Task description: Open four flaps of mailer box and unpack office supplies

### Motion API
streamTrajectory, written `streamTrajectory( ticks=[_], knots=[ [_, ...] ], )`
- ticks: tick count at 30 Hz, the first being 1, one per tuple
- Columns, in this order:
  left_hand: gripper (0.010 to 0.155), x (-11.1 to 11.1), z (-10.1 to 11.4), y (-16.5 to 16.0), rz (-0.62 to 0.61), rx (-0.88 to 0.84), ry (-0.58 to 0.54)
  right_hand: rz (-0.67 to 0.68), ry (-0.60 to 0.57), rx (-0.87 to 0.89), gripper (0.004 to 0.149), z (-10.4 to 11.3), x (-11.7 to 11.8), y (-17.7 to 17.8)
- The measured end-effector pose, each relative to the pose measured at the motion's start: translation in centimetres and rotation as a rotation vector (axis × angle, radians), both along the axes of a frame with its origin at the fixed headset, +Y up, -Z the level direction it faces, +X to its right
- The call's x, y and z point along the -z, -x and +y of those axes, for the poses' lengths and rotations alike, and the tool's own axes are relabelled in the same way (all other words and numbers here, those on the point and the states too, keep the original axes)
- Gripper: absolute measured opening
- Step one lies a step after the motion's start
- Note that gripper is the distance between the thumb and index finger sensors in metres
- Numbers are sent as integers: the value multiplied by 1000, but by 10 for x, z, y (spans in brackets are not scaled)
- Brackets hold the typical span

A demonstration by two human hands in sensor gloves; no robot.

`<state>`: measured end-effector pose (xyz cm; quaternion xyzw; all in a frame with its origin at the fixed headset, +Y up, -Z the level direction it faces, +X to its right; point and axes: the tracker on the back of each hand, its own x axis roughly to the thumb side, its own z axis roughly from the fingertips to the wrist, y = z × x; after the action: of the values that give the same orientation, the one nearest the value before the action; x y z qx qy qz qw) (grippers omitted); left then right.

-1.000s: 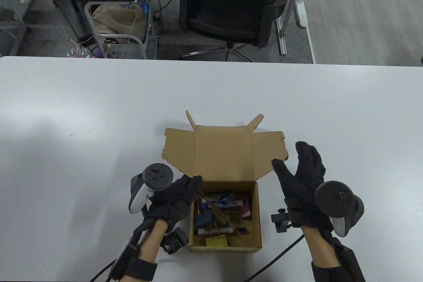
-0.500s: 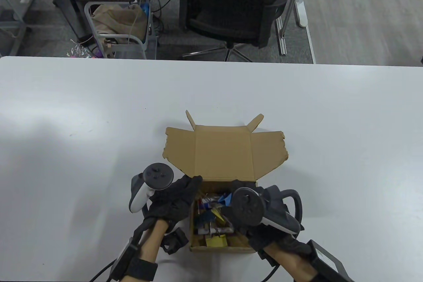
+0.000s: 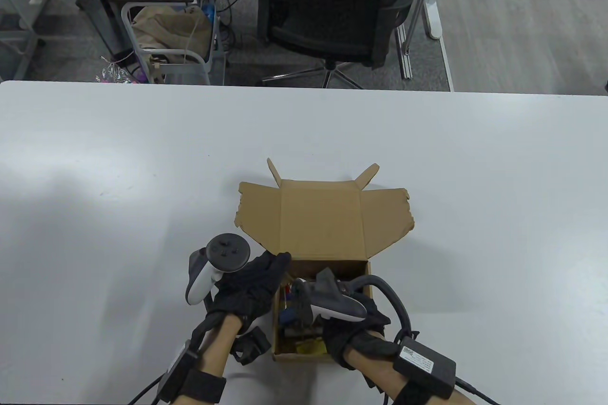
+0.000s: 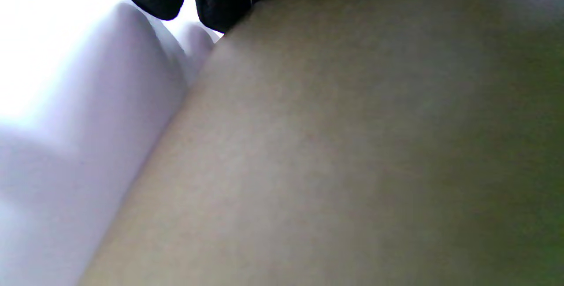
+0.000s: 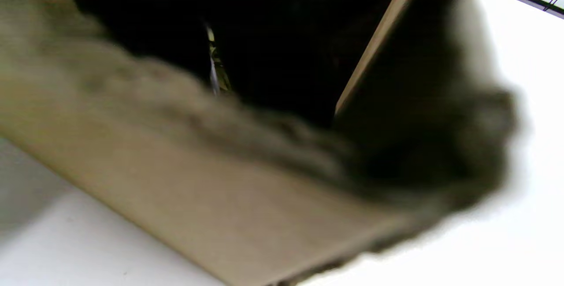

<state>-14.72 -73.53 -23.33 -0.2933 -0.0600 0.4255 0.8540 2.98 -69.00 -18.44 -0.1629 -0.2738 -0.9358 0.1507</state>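
- My left grip [image 3: 247, 288] rests flat on the left wall of the open mailer box [image 3: 323, 215], near the counter's [image 3: 95, 148] front edge.
- My right grip [image 3: 354, 324] reaches down inside the box among the office supplies [image 3: 289, 315]; I cannot tell if it holds anything.

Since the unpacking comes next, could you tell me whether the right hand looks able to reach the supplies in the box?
Probably yes: the lid is folded back, and the right hand is already down inside the open box, over the supplies.
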Motion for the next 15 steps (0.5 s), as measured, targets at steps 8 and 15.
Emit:
streamTrajectory(
  ticks=[8, 15],
  knots=[
    [62, 0, 0, -1, 1, 7, -5, 24, -23, -19, 40, 1, -3, 5],
    [61, 0, 1, -1, -1, 20, -13, -5, -30, 123, 38, 37, -3, -9]
  ],
)
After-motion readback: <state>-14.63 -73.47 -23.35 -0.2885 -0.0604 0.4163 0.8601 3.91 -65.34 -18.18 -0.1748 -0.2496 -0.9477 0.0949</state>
